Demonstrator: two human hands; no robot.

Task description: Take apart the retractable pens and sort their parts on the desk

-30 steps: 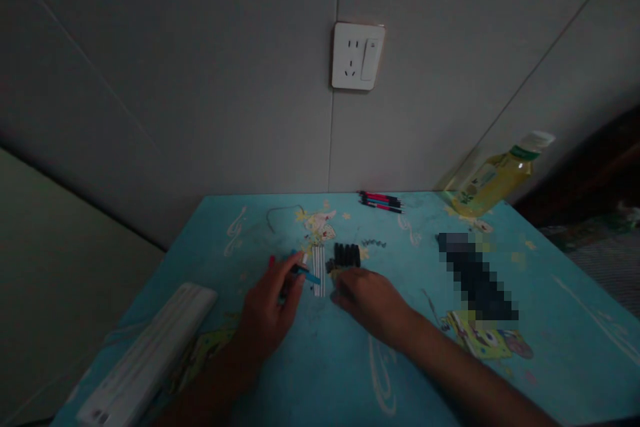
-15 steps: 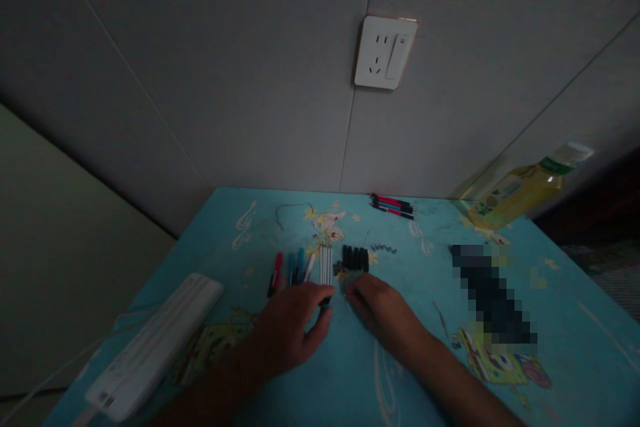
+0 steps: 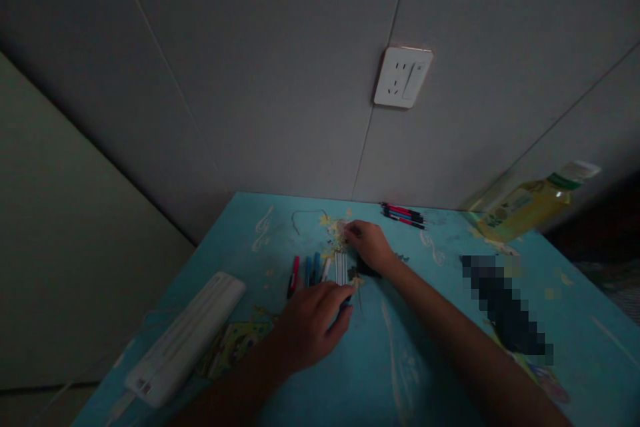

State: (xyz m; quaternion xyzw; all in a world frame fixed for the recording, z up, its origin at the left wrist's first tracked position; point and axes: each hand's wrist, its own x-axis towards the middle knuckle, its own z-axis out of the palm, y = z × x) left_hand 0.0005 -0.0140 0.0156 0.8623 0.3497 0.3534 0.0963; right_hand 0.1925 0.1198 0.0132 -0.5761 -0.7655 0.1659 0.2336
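Slim white rods (image 3: pixel 341 267), which look like pen refills, lie side by side in the middle of the table. My left hand (image 3: pixel 317 320) rests at their near end, thumb and forefinger curled round the dark lower tips. Beyond their far end is my right hand (image 3: pixel 371 245), fingers pinched together; whatever they hold is too small to make out. Partly hidden under my right hand are short black pieces (image 3: pixel 367 268). Left of the rods are a red and black pen part (image 3: pixel 294 275), blue pen parts (image 3: pixel 313 268) and a white one (image 3: pixel 326 269).
Several red, blue and black pens (image 3: pixel 404 215) lie by the wall. A white power strip (image 3: pixel 187 337) sits at the left, and a bottle of yellow liquid (image 3: pixel 530 207) stands back right. A pixelated dark object (image 3: pixel 505 303) lies at the right. The tablecloth (image 3: pixel 425 360) is patterned blue.
My right hand has moved away from me, from below the black pieces to the rods' far end. My left hand stays at the rods' near end. The view has shifted slightly.
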